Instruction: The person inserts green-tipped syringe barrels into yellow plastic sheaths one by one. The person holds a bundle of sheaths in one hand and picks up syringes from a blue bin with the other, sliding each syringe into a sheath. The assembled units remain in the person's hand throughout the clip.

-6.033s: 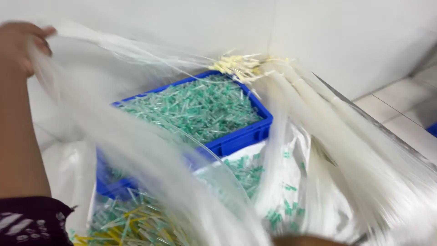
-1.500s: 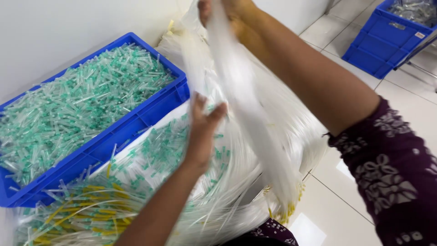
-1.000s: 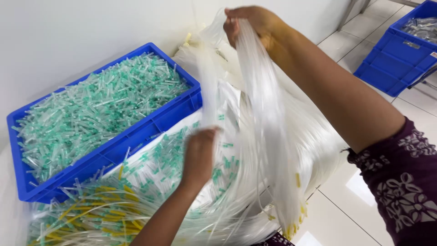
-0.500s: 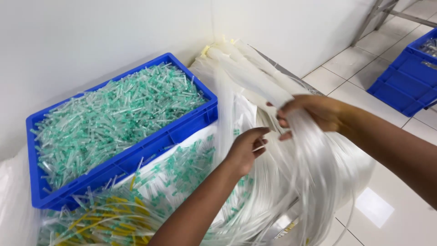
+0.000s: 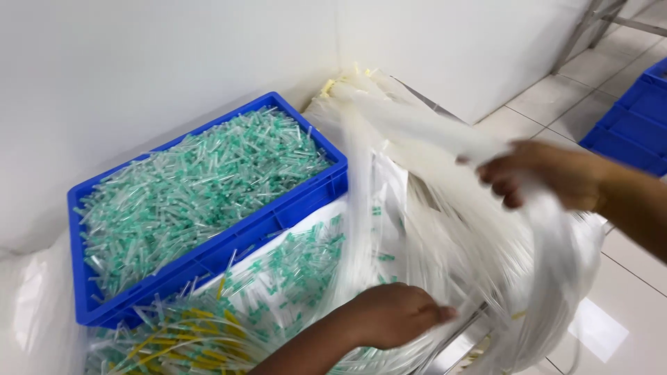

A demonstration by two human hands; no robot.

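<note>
Lowered since half a second ago: right hand (image 5: 549,173), now out over the bundle's right side, fingers clenched round a hank of clear tubing (image 5: 445,160) to lift those strands off the rest. Left hand (image 5: 392,316) dropped to the near edge, pressed knuckles-up into the strands, seemingly pinning them; grip underneath hidden. Draped over a clear bag of green-capped pieces (image 5: 299,264), just beside the blue crate's (image 5: 208,260) right corner. Yellow-tipped pieces (image 5: 180,340) heaped at the bag's near-left end.
</note>
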